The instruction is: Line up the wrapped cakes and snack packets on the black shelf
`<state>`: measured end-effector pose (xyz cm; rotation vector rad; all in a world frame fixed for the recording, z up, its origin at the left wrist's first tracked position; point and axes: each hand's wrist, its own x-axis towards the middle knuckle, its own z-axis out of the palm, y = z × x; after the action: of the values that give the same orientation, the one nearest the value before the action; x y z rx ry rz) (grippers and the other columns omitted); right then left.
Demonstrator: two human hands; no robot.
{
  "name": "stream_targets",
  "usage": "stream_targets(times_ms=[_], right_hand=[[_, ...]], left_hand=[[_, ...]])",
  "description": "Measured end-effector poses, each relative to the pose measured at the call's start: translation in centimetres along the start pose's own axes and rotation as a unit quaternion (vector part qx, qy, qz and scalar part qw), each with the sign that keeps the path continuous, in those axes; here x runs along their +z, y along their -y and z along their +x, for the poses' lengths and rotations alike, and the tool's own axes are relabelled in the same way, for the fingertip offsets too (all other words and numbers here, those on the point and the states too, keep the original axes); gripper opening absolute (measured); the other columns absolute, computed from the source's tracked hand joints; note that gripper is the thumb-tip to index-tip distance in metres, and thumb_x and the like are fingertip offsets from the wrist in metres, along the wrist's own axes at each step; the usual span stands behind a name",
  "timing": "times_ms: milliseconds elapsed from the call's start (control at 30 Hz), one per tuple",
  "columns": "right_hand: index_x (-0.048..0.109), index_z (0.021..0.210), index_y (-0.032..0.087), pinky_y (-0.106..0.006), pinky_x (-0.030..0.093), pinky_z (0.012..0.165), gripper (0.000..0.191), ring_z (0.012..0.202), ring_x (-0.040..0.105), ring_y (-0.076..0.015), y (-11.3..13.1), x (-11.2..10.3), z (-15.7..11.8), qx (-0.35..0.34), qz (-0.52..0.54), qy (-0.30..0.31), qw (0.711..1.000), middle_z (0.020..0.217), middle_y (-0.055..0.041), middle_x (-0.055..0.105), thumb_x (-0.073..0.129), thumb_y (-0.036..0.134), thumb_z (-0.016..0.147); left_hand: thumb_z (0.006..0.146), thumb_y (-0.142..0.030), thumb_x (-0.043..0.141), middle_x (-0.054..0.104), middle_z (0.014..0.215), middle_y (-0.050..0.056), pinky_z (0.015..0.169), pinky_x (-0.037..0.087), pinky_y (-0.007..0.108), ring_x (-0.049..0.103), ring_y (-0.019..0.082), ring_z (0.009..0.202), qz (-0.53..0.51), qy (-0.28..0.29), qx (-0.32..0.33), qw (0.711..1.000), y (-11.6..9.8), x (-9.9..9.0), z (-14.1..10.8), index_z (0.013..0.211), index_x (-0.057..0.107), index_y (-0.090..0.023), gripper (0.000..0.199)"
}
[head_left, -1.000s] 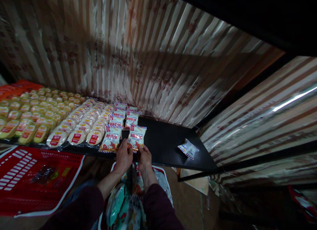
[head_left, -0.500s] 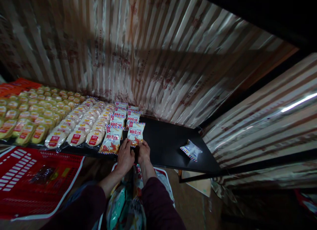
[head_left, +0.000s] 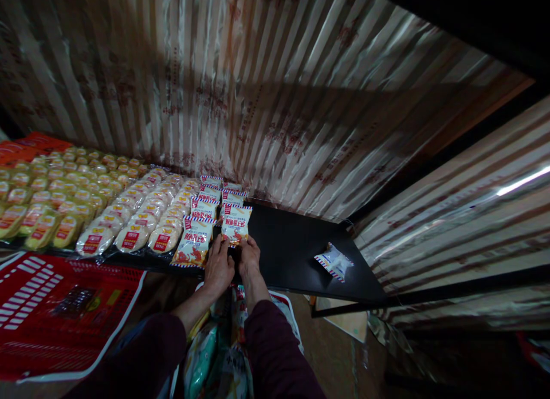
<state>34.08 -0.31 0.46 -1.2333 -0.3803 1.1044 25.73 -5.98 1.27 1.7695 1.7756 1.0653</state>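
Observation:
My left hand (head_left: pixel 220 268) and my right hand (head_left: pixel 248 258) grip the lower edge of a white and orange snack bag (head_left: pixel 235 224) between them. The bag stands tilted back in the right-hand row, in front of similar bags. Left of it, a matching snack bag (head_left: pixel 194 242) fronts another row on the black shelf (head_left: pixel 279 244). The fingertips are closed at the bag's bottom corners; the thumbs are partly hidden. Apart from the rows, one more snack bag (head_left: pixel 334 263) lies with its back up near the shelf's right end.
Rows of round wrapped crackers (head_left: pixel 137 233) and yellow packaged snacks (head_left: pixel 69 230) fill the shelf's left part. Below stand a red basket (head_left: pixel 124 307) and a white-rimmed basket (head_left: pixel 292 316) holding colourful bags. A striped, plastic-covered wall (head_left: pixel 275 101) rises behind; a black post (head_left: pixel 412 164) slants at right.
Both hands have pushed the snack bag slightly farther back, closer to the bags behind it. The view has shifted a little.

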Motion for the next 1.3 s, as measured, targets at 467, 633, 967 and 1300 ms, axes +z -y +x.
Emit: stream_targets(times_ms=[467,633,967,1300], right_hand=[[0.066,0.085,0.015,-0.023,0.049,0.060,0.028,0.063,0.063,-0.0126,-0.6,0.8,1.4,-0.014,-0.051,0.002,0.999,0.072,0.0003,0.071,0.069,0.026,0.059],[0.067,0.086,0.015,-0.023,0.050,0.064,0.029,0.067,0.064,-0.0130,-0.7,0.8,1.3,-0.033,-0.062,0.017,0.997,0.073,0.0005,0.072,0.068,0.027,0.060],[0.067,0.097,0.019,-0.028,0.048,0.081,0.028,0.084,0.064,-0.0175,-0.9,0.2,1.2,-0.137,-0.262,0.009,0.955,0.089,-0.0038,0.073,0.060,0.028,0.071],[0.048,0.134,0.017,-0.047,0.026,0.110,0.051,0.136,0.031,-0.0254,0.8,1.2,0.6,-0.371,-0.478,0.055,0.794,0.147,-0.0140,0.039,0.049,0.023,0.083]], left_hand=[[0.078,-0.007,0.047,0.037,0.147,0.017,0.111,0.033,0.045,0.035,0.030,0.136,0.030,0.019,0.004,0.999,-0.3,-0.3,0.6,0.128,0.052,-0.011,0.051],[0.078,-0.006,0.047,0.033,0.149,0.019,0.110,0.035,0.045,0.035,0.031,0.136,0.053,0.029,0.013,0.998,-0.2,-0.1,0.6,0.129,0.051,-0.008,0.052],[0.076,-0.004,0.046,0.032,0.150,0.018,0.109,0.035,0.048,0.034,0.031,0.136,0.058,0.008,0.019,0.998,0.5,0.8,0.5,0.130,0.049,-0.013,0.055],[0.080,-0.007,0.044,0.026,0.151,0.022,0.112,0.029,0.049,0.025,0.032,0.141,0.019,0.006,0.014,1.000,0.8,1.4,0.5,0.135,0.043,-0.007,0.055]])
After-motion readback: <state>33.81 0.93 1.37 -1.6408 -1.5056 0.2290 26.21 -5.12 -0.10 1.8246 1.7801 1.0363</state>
